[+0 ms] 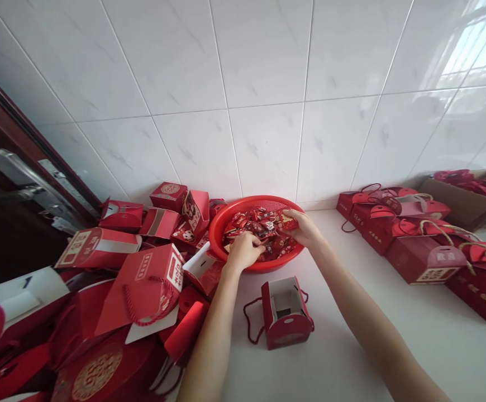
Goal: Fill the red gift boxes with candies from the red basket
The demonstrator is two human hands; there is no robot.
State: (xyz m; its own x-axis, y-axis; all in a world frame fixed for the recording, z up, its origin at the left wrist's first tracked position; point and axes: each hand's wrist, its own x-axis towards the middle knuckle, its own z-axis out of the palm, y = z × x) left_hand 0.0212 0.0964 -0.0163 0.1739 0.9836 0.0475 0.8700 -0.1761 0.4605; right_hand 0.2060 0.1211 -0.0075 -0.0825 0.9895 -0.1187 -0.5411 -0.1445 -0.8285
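Both hands are inside a red plastic basket (217, 237) filled with small red-wrapped packets (256, 229) that look like sweets. My right hand (304, 226) reaches over the basket's right side, its fingers closed on a red packet (289, 221). At the front left of the basket, my left hand (245, 250) has thumb and fingers drawn together; what lies between them is hidden. In front of the basket an open red gift box (288, 326) stands upright, with a red rope handle hanging on each side. Inside it a small dark patch shows at the bottom.
Many red gift boxes (151, 273) lie piled on the left, some open. Along the right stand closed red boxes (421, 258) with rope handles, and a cardboard carton (461, 204) behind them. A white tiled wall (263, 145) rises behind; a door handle (17, 173) is at left.
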